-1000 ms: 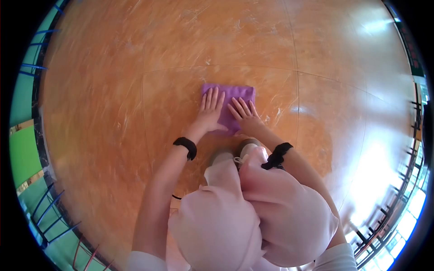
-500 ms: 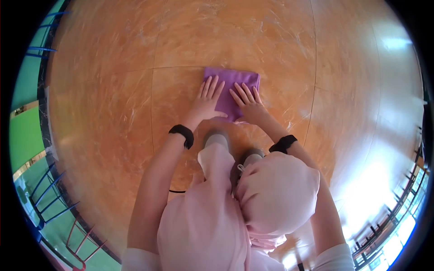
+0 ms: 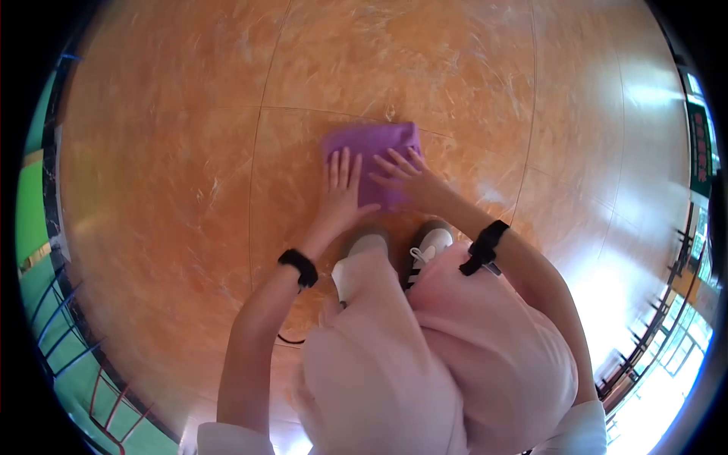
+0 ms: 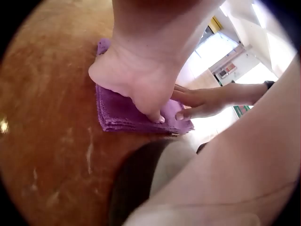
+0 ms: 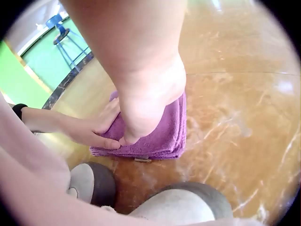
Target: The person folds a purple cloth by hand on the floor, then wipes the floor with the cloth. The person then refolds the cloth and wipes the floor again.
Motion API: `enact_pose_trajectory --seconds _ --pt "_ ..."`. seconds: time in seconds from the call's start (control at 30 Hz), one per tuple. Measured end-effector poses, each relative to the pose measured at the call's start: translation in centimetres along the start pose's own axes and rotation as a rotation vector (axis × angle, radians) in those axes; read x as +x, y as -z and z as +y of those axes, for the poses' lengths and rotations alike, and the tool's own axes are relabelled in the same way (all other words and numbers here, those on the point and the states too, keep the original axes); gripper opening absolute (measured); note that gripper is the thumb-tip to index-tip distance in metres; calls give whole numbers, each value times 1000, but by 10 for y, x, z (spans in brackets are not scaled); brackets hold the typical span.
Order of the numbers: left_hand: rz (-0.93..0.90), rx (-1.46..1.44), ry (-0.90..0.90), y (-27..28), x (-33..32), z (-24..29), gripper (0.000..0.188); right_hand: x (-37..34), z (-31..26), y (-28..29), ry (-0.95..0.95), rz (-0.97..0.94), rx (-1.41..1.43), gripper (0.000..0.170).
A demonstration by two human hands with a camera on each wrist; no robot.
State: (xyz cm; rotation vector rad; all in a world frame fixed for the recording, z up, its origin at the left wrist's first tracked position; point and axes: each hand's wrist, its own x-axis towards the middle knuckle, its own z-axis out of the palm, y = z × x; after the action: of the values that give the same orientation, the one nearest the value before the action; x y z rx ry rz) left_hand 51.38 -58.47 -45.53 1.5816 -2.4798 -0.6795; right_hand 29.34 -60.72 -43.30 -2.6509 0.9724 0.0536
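Observation:
A folded purple cloth [image 3: 371,140] lies on the orange-brown floor in front of the person's feet. The left hand [image 3: 340,191] rests flat on its left part, fingers spread and pointing away. On the right part lies the right hand [image 3: 410,182], with straight fingers angled toward the left. Layers of the folded cloth [image 4: 113,110] show under the left hand [image 4: 136,80] in the left wrist view. In the right wrist view the right hand [image 5: 146,103] presses on the cloth [image 5: 171,132], its thumb close to the left thumb.
Two shoes [image 3: 434,241] stand just behind the cloth. Glossy tiled floor [image 3: 167,174] with thin joints surrounds it. Blue-legged stools [image 3: 57,318] stand along the green wall at the left edge; dark railings [image 3: 644,326] and bright windows line the right.
Since half a second ago, the cloth and both hands have shifted slightly left in the head view, and the right hand has turned more sideways. The view itself has also moved.

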Motion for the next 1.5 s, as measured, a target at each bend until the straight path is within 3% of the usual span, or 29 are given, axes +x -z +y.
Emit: enact_pose_trajectory --seconds 0.2,0.33,0.37,0.43,0.5,0.53,0.63,0.7,0.77,0.83,0.9,0.97,1.0,1.07,1.1,1.17,1.23,1.3,1.37,1.5 --pt "125 -44 387 7 -87 -23 108 84 -44 -32 380 185 118 67" --pt "189 12 395 19 -80 -47 101 126 -52 -28 286 288 141 63" --pt "259 27 405 22 -65 -53 92 132 -44 -26 281 295 152 63" --pt "319 38 420 33 -39 -51 84 141 -23 -25 83 347 -28 63" --pt "408 -288 328 63 -11 -36 63 134 9 -15 -123 339 -149 63" --pt "408 -282 324 72 -3 -25 63 124 26 -8 -231 364 -168 63" --pt "251 -200 278 82 14 -4 55 75 89 -9 -490 466 -204 63" --pt "61 -187 175 74 17 -2 52 14 110 -2 -678 420 -206 62" --pt "-11 -146 156 71 16 3 50 -59 122 -23 -836 550 -203 63" --pt "-82 -116 129 60 11 1 49 -135 104 -31 -1158 428 -184 64" --pt "-56 -218 115 43 7 -9 46 -212 81 -62 -1315 472 -236 65" --pt "-75 -204 116 39 6 -10 44 -272 47 -89 -1603 404 -205 66" --pt "-85 -172 150 37 7 -9 43 -292 36 -97 -1627 402 -227 66" --pt "-91 -216 130 41 12 -5 41 -317 24 -110 -2029 224 -87 66" --pt "-92 -243 134 50 16 1 40 -320 25 -111 -2039 222 -91 66" --pt "-129 -252 142 65 27 7 39 -313 37 -115 -1899 491 -165 66" --pt "-113 -291 125 74 33 5 38 -292 52 -101 -1942 512 -136 63" --pt "-98 -255 93 81 37 0 37 -253 71 -71 -2011 417 -39 62" --pt "-96 -228 39 84 46 -6 36 -214 91 -51 -1915 485 -33 61" --pt "-85 -325 92 87 48 -18 33 -99 131 -13 -1513 546 -77 61"
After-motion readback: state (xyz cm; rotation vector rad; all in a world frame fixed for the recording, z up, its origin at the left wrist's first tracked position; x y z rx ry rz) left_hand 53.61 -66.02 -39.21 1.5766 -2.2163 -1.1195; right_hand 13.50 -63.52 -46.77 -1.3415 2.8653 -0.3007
